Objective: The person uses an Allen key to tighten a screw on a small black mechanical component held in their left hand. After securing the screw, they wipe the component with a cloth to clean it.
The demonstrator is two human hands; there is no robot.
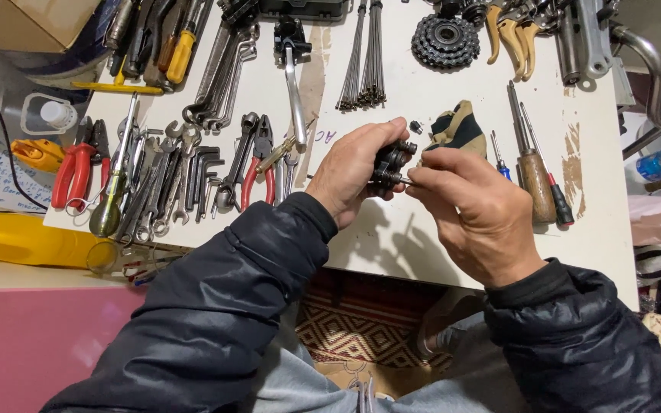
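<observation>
Small part [389,164] in hands: black metal, dull, slightly greasy sheen. Sprocket [445,40]: dark steel, toothed, matt. Spokes [363,57]: thin bright metal. Wrenches [219,73]: polished steel, glossy. Pliers [74,172]: red plastic grips, smooth. Screwdriver [533,172]: brown wood handle, worn. Rag [459,128]: soft cloth. Tabletop [453,88]: white, smooth, chipped. Jacket sleeves [223,306]: dark quilted fabric, faint sheen.
</observation>
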